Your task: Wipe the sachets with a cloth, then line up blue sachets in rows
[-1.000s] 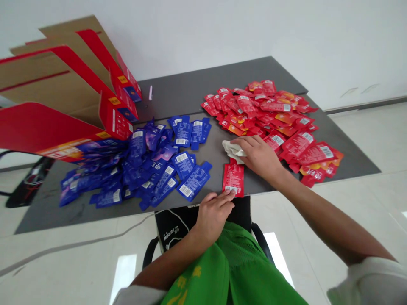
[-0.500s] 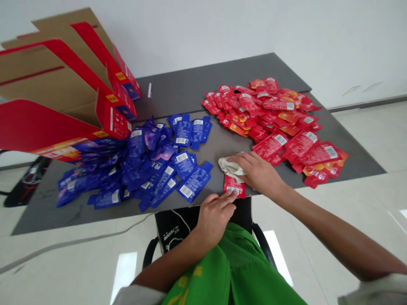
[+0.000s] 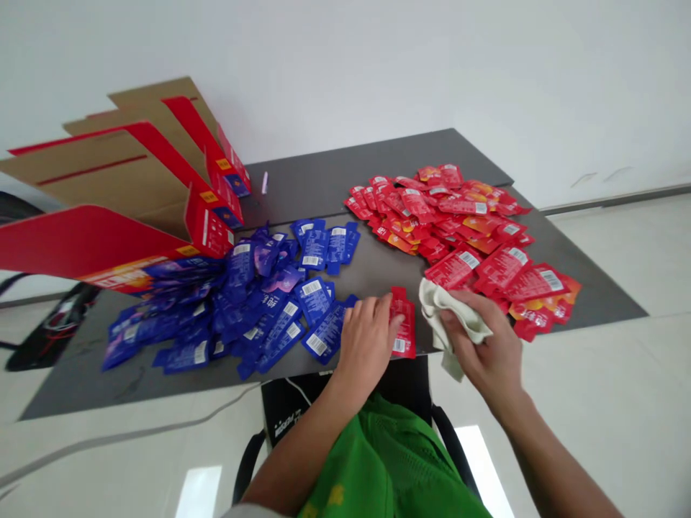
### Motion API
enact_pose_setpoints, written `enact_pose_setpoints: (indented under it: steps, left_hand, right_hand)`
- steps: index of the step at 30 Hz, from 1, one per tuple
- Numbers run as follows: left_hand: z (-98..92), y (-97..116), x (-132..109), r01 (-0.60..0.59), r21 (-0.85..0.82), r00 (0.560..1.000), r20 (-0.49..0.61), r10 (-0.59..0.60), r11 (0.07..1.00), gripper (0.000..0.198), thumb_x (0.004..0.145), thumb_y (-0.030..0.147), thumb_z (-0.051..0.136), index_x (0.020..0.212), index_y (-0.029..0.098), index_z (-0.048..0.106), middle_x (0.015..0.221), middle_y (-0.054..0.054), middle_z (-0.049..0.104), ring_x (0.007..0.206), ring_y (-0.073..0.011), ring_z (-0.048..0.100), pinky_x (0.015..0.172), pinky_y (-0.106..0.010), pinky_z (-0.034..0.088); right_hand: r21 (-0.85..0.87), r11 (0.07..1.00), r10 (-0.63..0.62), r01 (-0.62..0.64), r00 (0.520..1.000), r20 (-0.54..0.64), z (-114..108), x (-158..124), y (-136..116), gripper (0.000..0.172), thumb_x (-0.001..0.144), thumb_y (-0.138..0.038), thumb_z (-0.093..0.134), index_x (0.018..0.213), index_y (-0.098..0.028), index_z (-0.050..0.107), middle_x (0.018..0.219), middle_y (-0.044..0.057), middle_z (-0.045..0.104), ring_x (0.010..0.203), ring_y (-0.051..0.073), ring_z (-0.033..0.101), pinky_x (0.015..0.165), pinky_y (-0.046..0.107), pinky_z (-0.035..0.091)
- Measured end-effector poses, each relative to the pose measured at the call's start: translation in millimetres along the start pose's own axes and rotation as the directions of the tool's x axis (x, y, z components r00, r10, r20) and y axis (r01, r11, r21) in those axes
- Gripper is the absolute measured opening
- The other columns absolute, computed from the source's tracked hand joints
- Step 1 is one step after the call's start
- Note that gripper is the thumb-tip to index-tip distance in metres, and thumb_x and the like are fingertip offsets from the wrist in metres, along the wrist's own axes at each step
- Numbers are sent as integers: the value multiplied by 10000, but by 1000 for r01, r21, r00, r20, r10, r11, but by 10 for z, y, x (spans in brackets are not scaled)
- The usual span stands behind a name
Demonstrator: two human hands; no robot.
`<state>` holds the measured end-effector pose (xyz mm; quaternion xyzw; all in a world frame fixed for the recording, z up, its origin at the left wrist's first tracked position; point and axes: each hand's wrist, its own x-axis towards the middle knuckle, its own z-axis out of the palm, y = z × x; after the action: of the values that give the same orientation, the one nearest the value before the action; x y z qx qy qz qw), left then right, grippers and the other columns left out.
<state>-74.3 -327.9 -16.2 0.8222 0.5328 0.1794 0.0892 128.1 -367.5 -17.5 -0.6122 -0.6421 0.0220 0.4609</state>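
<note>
In the head view, the left hand point(image 3: 367, 345) rests its close-set fingers point(image 3: 381, 311) against the edge of a red sachet point(image 3: 404, 327) on the grey table point(image 3: 378, 270), not clearly gripping it, while the right hand point(image 3: 483, 345) clutches a crumpled off-white cloth point(image 3: 450, 316) just beside.

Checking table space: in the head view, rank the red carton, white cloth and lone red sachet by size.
Red carton, white cloth, red sachet; the cloth sits nearer the camera, so that order is unsure.

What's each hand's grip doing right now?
Left hand: open, fingers against a red sachet, not clearly holding it.
Right hand: closed, holding a cloth.
</note>
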Motion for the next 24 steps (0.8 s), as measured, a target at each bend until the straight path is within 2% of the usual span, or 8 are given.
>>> enact_pose_setpoints:
  steps: [4, 7, 10, 12, 14, 17, 20, 24]
  left_hand:
    - [91, 172, 243, 84, 108, 993, 75, -92, 991, 538, 1069, 530, 567, 1422, 127, 613, 1246, -162, 665, 1145, -333, 631, 937, -450, 511]
    - [136, 242, 351, 90, 122, 985, 139, -107, 988, 618, 989, 538, 703, 1421, 105, 616, 1245, -174, 642, 1174, -349, 623, 975, -457, 522]
    - [155, 213, 458, 112, 80, 968, 216, -126, 991, 694, 965, 484, 758, 1474, 50, 574, 1259, -206, 629, 1200, -364, 633, 1016, -464, 526]
    - [173, 154, 535, 148, -16, 953, 268, -138, 989, 769, 955, 433, 784, 1546, 27, 506, 1318, -232, 606, 1221, -358, 645, 1050, -445, 523]
    - [196, 84, 606, 206, -151, 935, 323, -149, 967, 890, 881, 374, 868, 1598, 42, 458, 1392, -240, 576, 1271, -342, 642, 1097, -402, 506]
    - [213, -16, 679, 285, -299, 919, 355, -171, 911, 996, 750, 283, 955, 1602, 76, 483, 1425, -222, 581, 1329, -327, 621, 1157, -368, 462]
    - [191, -114, 705, 303, -372, 933, 302, -194, 877, 890, 742, 258, 934, 1538, 91, 571, 1358, -194, 647, 1268, -318, 648, 1135, -385, 467]
    - [109, -225, 739, 265, -463, 952, 266, -152, 846, 388, 789, 341, 866, 1118, 153, 781, 1051, -77, 751, 986, -259, 700, 902, -343, 532]
  right_hand:
    - [92, 960, 265, -265, 964, 6, -45, -463, 143, 317, 997, -457, 697, 1245, -261, 722, 1153, 74, 773, 1021, 274, 740, 950, 419, 583]
    - [143, 924, 358, -356, 934, 14, 5, -619, 246, 342, 993, -482, 693, 1251, -260, 720, 1160, 74, 773, 1025, 264, 740, 943, 399, 587]
    - [200, 909, 365, -366, 930, 43, 57, -661, 303, 342, 997, -481, 685, 1250, -253, 715, 1167, 81, 769, 1034, 259, 739, 932, 386, 593]
    - [237, 907, 342, -347, 937, 64, 89, -666, 322, 329, 1003, -475, 674, 1237, -247, 715, 1165, 87, 768, 1036, 257, 739, 930, 384, 597]
    - [256, 907, 326, -333, 943, 69, 118, -669, 336, 318, 1005, -472, 670, 1224, -246, 717, 1162, 87, 769, 1033, 254, 741, 932, 383, 600]
    - [272, 902, 332, -336, 941, 61, 154, -681, 354, 305, 1004, -464, 674, 1220, -252, 713, 1159, 80, 772, 1027, 246, 746, 927, 371, 604]
    - [292, 893, 339, -342, 939, 60, 176, -693, 365, 294, 1008, -452, 674, 1228, -259, 708, 1154, 70, 772, 1029, 238, 747, 923, 355, 605]
    - [309, 893, 325, -327, 944, 58, 186, -696, 366, 281, 1014, -441, 670, 1230, -264, 706, 1156, 64, 765, 1042, 234, 740, 940, 353, 597]
